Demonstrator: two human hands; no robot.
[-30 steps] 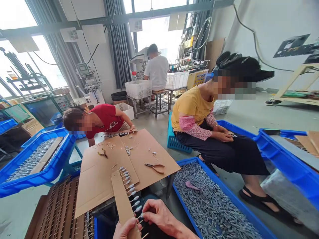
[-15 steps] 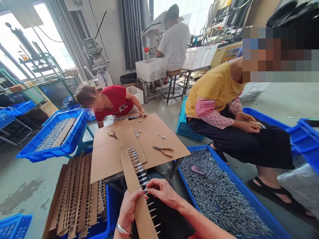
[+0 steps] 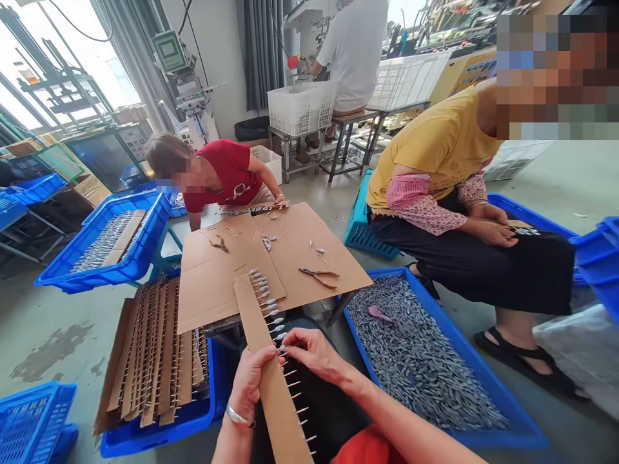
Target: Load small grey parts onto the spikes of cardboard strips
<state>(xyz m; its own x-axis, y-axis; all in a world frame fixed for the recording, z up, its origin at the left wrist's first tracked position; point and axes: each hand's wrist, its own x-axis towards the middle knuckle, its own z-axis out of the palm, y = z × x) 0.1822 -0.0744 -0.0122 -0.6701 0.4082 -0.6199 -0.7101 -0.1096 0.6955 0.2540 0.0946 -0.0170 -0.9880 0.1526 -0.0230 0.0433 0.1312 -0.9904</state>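
Observation:
My left hand (image 3: 254, 377) is closed around a long cardboard strip (image 3: 252, 309) that slants from my lap up over the table's near edge. Thin wooden sticks (image 3: 297, 409) jut from the strip's right side. Small grey spindle-shaped pieces (image 3: 271, 312) sit on the sticks of the far half, while the near sticks are bare. With thumb and forefinger pinched, my right hand (image 3: 316, 356) grips a small grey piece (image 3: 282, 348) at the strip's edge beside my left fingers. Its fingers partly hide that piece.
Pliers (image 3: 319, 277) and loose sticks lie on the cardboard-covered table (image 3: 207, 309). A blue tray of grey pieces (image 3: 425, 361) stands at right, stacked stick-lined strips (image 3: 149, 348) at left. Co-workers in red (image 3: 227, 171) and yellow (image 3: 430, 148) sit nearby; another in white (image 3: 358, 58) sits behind.
The view has shifted slightly, so the table and background appear higher. Both hands keep nearly the same place on the strip, the right still pinching at its edge.

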